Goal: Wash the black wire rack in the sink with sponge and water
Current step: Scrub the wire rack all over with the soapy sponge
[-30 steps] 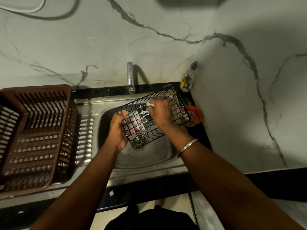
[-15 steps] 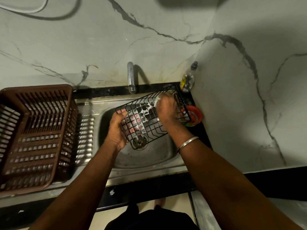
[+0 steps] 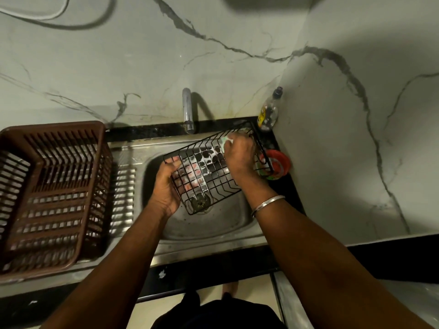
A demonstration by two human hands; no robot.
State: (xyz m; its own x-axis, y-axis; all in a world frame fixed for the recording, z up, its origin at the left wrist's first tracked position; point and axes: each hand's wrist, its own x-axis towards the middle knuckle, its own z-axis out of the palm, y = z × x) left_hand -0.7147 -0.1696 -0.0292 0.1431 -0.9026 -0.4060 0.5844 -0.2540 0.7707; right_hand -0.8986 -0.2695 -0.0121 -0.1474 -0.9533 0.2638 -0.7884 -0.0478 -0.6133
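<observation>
Black wire rack (image 3: 213, 176) tilted over steel sink (image 3: 213, 229), left hand (image 3: 165, 186) gripping 9 o'clock edge. Right hand (image 3: 238, 154) clutching pale foamy sponge (image 3: 224, 140) at 1 o'clock corner. Likely scrubbing step; next: remaining wires, then rinse.

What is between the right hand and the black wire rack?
A pale green soapy sponge, held by the right hand against the far edge of the black wire rack, as the head view shows.
</observation>
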